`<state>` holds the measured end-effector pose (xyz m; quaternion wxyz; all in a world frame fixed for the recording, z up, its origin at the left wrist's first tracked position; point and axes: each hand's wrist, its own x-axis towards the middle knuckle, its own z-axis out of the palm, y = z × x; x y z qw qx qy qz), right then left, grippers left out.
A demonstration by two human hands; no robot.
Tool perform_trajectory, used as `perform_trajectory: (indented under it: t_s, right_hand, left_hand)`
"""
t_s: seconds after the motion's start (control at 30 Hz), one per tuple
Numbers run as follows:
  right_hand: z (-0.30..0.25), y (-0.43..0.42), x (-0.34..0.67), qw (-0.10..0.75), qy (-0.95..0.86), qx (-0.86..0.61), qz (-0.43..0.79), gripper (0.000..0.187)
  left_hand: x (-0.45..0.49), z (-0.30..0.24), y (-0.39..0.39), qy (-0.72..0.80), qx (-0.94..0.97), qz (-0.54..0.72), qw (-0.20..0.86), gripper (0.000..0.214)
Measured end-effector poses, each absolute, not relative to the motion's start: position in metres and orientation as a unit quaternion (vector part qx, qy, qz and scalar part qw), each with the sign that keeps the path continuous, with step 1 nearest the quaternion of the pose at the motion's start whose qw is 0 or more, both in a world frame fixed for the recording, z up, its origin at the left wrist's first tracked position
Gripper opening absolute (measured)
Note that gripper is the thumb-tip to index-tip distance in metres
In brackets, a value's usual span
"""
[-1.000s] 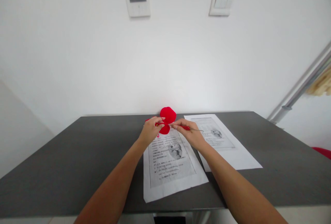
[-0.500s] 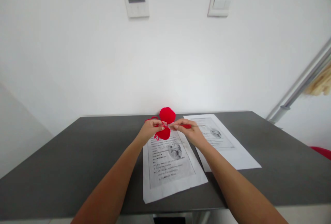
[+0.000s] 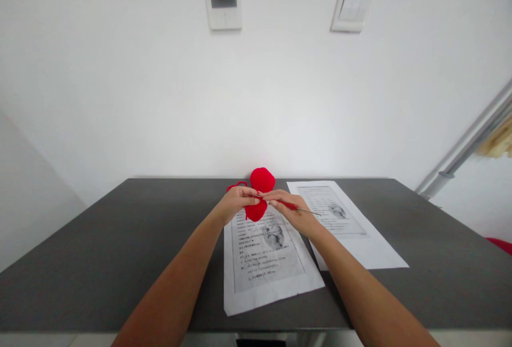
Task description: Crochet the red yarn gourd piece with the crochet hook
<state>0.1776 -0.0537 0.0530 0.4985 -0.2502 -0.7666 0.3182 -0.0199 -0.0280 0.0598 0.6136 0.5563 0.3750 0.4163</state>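
Observation:
My left hand (image 3: 237, 203) pinches a small red crocheted piece (image 3: 256, 212), which hangs below the fingertips over a printed sheet. Between the fingers of my right hand (image 3: 295, 212) is a crochet hook (image 3: 291, 206) with a red grip. Its bare metal end slants out to the right, and its working tip is hidden where the fingertips of both hands meet at the piece. A red yarn ball (image 3: 263, 179) sits just behind the hands. One strand of red yarn (image 3: 237, 184) loops above the left hand.
Two printed sheets lie on the dark table (image 3: 140, 245): a nearer sheet (image 3: 276, 294) under the hands and another sheet (image 3: 368, 255) to the right. A white wall rises behind, with a panel (image 3: 224, 16) and a switch (image 3: 352, 9). A grey pipe (image 3: 460, 164) slants at right.
My right hand has come closer to the left, and the hook's rear end has tilted downward. Loose yarn beside the piece shows less. The whole view has shifted slightly.

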Motion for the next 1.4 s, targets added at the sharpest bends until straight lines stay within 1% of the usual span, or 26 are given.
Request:
perform_trajectory:
  t_s: [0.07, 0.13, 0.27, 0.4, 0.53, 0.63, 0.77, 0.87, 0.93, 1.07, 1.13, 1.2, 1.27, 1.33, 1.4]
  right_hand:
    - [0.053, -0.054, 0.178, 0.499, -0.757, -0.262, 0.33, 0.019]
    - [0.053, -0.055, 0.177, 0.51, -0.744, -0.264, 0.343, 0.019]
    - [0.054, -0.055, 0.176, 0.527, -0.727, -0.26, 0.355, 0.02]
    - [0.055, -0.056, 0.174, 0.54, -0.723, -0.252, 0.35, 0.017]
    - [0.054, -0.056, 0.171, 0.556, -0.718, -0.244, 0.34, 0.014]
    - [0.048, -0.056, 0.168, 0.562, -0.723, -0.246, 0.318, 0.014]
    - [0.04, -0.055, 0.166, 0.553, -0.742, -0.276, 0.26, 0.015]
    - [0.036, -0.054, 0.166, 0.532, -0.767, -0.286, 0.216, 0.015]
    - [0.034, -0.054, 0.165, 0.521, -0.78, -0.29, 0.189, 0.016]
    - [0.029, -0.052, 0.16, 0.511, -0.795, -0.301, 0.127, 0.015]
    - [0.027, -0.051, 0.158, 0.514, -0.797, -0.303, 0.093, 0.013]
    - [0.025, -0.05, 0.156, 0.52, -0.797, -0.301, 0.069, 0.012]
    - [0.026, -0.05, 0.156, 0.525, -0.796, -0.296, 0.061, 0.012]
    - [0.029, -0.052, 0.157, 0.52, -0.799, -0.292, 0.077, 0.011]
    - [0.034, -0.055, 0.16, 0.513, -0.798, -0.295, 0.11, 0.013]
  left_hand:
    - [-0.022, 0.059, -0.026, 0.39, 0.587, 0.416, 0.575, 0.024]
    - [-0.024, 0.06, -0.026, 0.395, 0.604, 0.406, 0.561, 0.025]
    - [-0.022, 0.064, -0.03, 0.367, 0.599, 0.405, 0.585, 0.03]
    - [-0.011, 0.065, -0.035, 0.34, 0.554, 0.429, 0.627, 0.044]
    - [-0.005, 0.065, -0.037, 0.326, 0.524, 0.456, 0.641, 0.046]
    - [-0.005, 0.063, -0.037, 0.323, 0.506, 0.473, 0.645, 0.049]
    - [-0.006, 0.063, -0.038, 0.329, 0.498, 0.483, 0.64, 0.054]
    - [-0.002, 0.06, -0.038, 0.337, 0.518, 0.493, 0.612, 0.062]
    - [0.003, 0.056, -0.038, 0.361, 0.538, 0.507, 0.569, 0.063]
    - [0.016, 0.047, -0.039, 0.421, 0.548, 0.541, 0.479, 0.053]
    - [0.021, 0.045, -0.04, 0.429, 0.544, 0.551, 0.465, 0.049]
    - [0.024, 0.045, -0.041, 0.404, 0.531, 0.554, 0.497, 0.047]
    - [0.022, 0.047, -0.041, 0.356, 0.514, 0.535, 0.568, 0.044]
    - [0.016, 0.05, -0.04, 0.31, 0.503, 0.49, 0.641, 0.044]
    - [0.007, 0.055, -0.038, 0.29, 0.507, 0.447, 0.678, 0.044]
